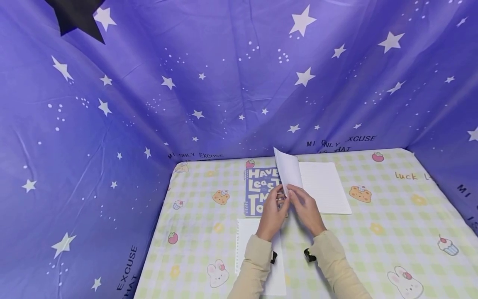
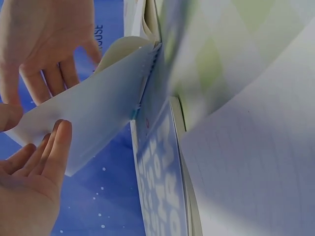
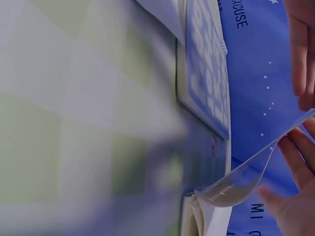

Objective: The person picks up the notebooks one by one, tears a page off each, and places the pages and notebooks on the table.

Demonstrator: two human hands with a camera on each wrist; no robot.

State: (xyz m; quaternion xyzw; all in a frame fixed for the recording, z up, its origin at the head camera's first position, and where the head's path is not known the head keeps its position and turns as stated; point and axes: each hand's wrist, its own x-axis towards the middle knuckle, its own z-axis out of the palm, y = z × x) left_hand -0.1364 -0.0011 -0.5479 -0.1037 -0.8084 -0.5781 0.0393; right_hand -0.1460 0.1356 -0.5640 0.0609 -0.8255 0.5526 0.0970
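Note:
An open notebook with a lined white page (image 1: 325, 187) lies toward the back of the table. A raised notebook page (image 1: 289, 168) stands up from its left side and bows in both wrist views. My left hand (image 1: 274, 211) holds the raised page near its lower corner, its fingers lying along one face in the left wrist view. From the other side my right hand (image 1: 307, 207) grips the same corner, fingertips against the page. A blue notebook (image 1: 255, 199) with big white lettering lies flat, partly behind the left hand and the raised page.
Nearer the front lies a loose white sheet (image 1: 244, 245) with a row of punched holes, partly under the left sleeve. A checked cloth (image 1: 201, 224) with cartoon prints covers the table. A purple star-printed curtain (image 1: 224, 83) hangs behind and at the sides.

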